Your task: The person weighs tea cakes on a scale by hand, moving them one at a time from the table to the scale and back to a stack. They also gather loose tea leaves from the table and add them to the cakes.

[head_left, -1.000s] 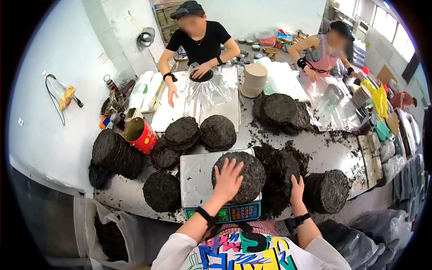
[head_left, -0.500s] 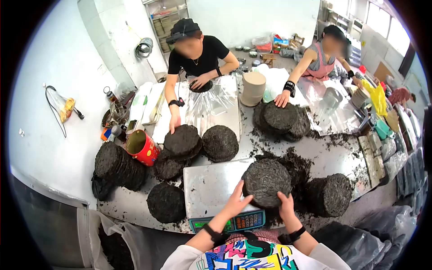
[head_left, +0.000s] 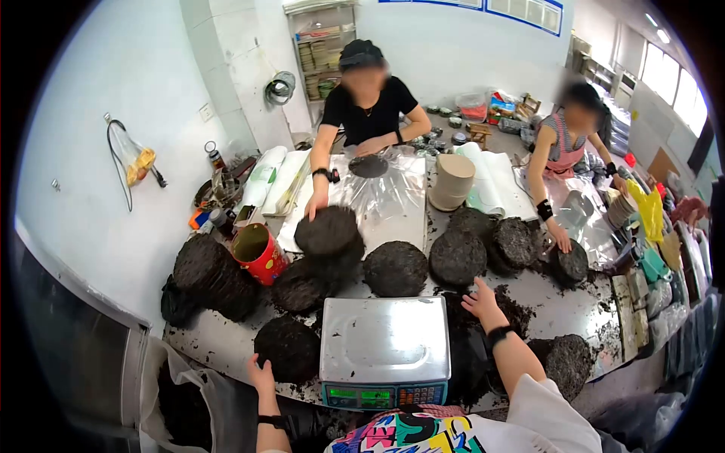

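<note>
Walls of pale plaster are closing in the left side, where one bag (head_left: 136,162) is hanging by its cord. Dark, crumbly round cakes are lying across the grey metal table (head_left: 574,302), roughly ten or more by my count, some stacked so the exact number is unclear. One red tin (head_left: 259,253) is lying tipped on its side, mouth open. The left hand (head_left: 262,375) is resting, fingers loosely spread and gripping nothing, at the table edge, just touching the nearest cake (head_left: 289,347). One steel scale (head_left: 384,351) is standing bare-topped at the centre, its display glowing green. The right hand (head_left: 480,300) is reaching out open, fingers splayed, over loose dark crumbs (head_left: 521,311) just short of another cake (head_left: 458,257). Two other people are working opposite: one in black is pressing a hand onto a cake pile (head_left: 329,234) beside clear crinkled film (head_left: 385,192); one in a pink apron is touching a small cake (head_left: 572,263). One cardboard cylinder (head_left: 451,182) is standing upright between them.
</note>
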The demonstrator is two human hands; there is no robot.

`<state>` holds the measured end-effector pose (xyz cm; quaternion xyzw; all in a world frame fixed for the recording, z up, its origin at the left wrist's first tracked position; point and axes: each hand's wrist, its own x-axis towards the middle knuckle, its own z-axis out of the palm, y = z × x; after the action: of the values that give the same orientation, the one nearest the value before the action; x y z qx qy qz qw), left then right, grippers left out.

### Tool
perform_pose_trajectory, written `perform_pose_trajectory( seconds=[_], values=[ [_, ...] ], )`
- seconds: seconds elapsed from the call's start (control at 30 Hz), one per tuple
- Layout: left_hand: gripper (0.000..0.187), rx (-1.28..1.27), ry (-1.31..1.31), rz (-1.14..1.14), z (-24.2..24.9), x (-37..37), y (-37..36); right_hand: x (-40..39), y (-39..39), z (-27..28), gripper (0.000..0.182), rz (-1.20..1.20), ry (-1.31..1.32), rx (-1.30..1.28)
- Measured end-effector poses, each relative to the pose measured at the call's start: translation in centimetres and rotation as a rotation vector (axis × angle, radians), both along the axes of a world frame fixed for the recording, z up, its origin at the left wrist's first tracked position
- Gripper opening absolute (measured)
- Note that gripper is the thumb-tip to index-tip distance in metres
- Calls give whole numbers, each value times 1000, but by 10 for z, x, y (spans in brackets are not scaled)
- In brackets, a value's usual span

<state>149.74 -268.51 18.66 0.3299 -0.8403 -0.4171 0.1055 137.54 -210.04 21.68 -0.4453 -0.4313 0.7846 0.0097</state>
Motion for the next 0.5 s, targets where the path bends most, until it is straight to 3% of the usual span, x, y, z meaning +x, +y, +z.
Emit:
perform_pose_trajectory(
  seconds=[0.03, 0.1, 0.13, 0.17, 0.2, 0.23, 0.27, 0.4, 0.47, 0.5],
  values=[
    [52, -57, -19, 74, -11, -1, -17, 8, -4, -9, 59, 68, 54, -29],
    [71, -299, -33, 100, -20, -7, -35, 56, -28, 22, 53, 399, 254, 231],
    [89, -308, 12, 79, -22, -9, -38, 77, -34, 23, 46, 559, 332, 485],
    [93, -342, -41, 169, -39, -14, -42, 104, -40, 35, 41, 706, 396, 736],
    [98, -116, -199, 149, -50, -18, -50, 130, -48, 66, 39, 791, 472, 969],
    [88, 141, -225, 18, 5, -10, -17, 150, -44, 80, 37, 842, 575, 1294],
    [73, 186, -206, -109, -50, -14, -44, 169, -38, 99, 35, 871, 502, 1409],
    [51, -163, -238, 22, -47, -22, -22, 262, 72, 85, 34, 413, 73, 1382],
    [59, -257, -288, 47, -42, -22, -16, 321, 167, 34, 45, 28, -50, 1678],
    [62, -357, -272, 79, -44, -22, -12, 339, 177, 32, 53, 7, -379, 1779]
  ],
)
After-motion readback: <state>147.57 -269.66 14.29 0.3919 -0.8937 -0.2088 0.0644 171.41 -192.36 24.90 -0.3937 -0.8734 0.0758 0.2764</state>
